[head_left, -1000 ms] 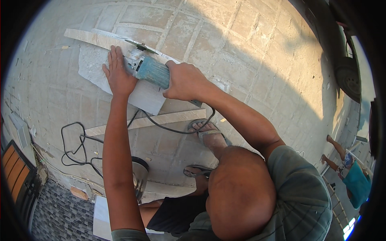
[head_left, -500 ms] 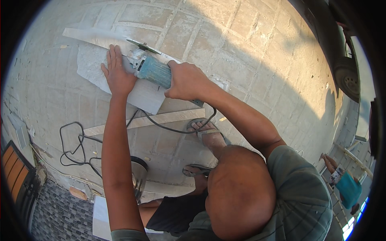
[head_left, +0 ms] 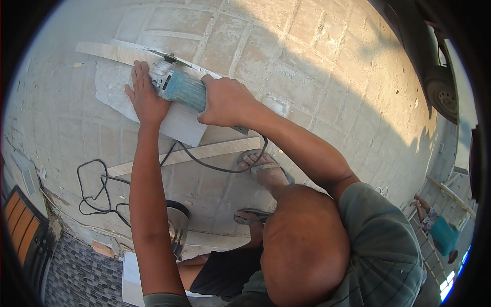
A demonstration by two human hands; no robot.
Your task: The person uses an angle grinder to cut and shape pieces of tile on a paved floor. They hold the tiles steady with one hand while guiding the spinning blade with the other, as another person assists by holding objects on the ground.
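My right hand (head_left: 227, 101) wraps round the body of a blue-green angle grinder (head_left: 185, 91). The grinder's thin cutting disc (head_left: 170, 58) stands on edge along the far side of a pale tile (head_left: 113, 88) on the ground. A narrow strip (head_left: 99, 50) lies beyond the tile's far side, and dust hazes the area near the disc. My left hand (head_left: 149, 101) is pressed flat on the tile with fingers stretched out, just left of the grinder's head. How deep the disc sits in the tile cannot be made out.
A black power cord (head_left: 220, 167) loops from the grinder across a loose tile strip (head_left: 220, 148) near my sandalled foot (head_left: 263, 166). A metal canister (head_left: 178, 220) stands by my left forearm. An orange-slatted bench (head_left: 21, 220) is at left; a vehicle wheel (head_left: 443, 94) and another person (head_left: 444, 233) are at right.
My right hand has moved the grinder a little to the left along the tile's far edge. My left hand stays flat on the tile.
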